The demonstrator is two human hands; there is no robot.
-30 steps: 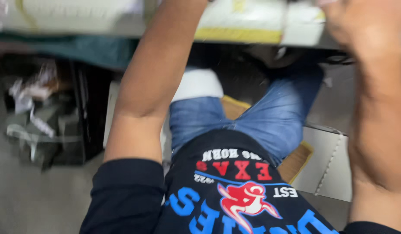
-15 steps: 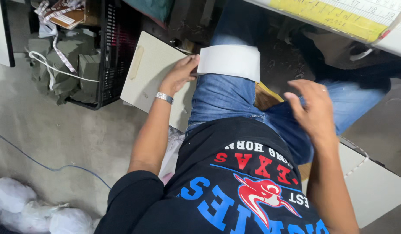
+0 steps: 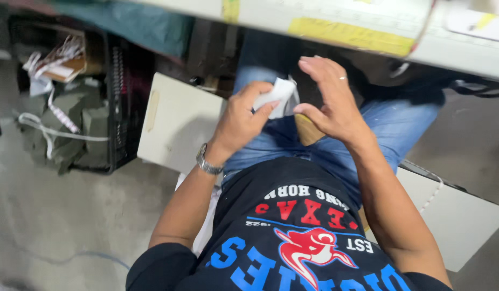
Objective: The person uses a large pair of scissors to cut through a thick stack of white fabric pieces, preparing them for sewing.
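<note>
I look down at my lap, seated in blue jeans and a dark printed shirt. My left hand (image 3: 244,116), with a metal watch on the wrist, grips a folded white piece of cloth or paper (image 3: 279,94) above my left thigh. My right hand (image 3: 330,99), a ring on one finger, hovers just right of the white piece with its fingers spread, its thumb close to it. Whether the right hand touches the piece I cannot tell. Part of the white piece is hidden behind my left fingers.
The white table edge (image 3: 335,27) with yellow tape runs across the top, above my knees. A pale board (image 3: 177,121) leans at my left, and a black crate (image 3: 117,108) with grey bundles and straps stands further left. Another white board (image 3: 459,215) lies at my right.
My left hand has lifted the white piece off my knee and folded it up. My right hand has moved up from my right thigh toward it. The view has tilted.
</note>
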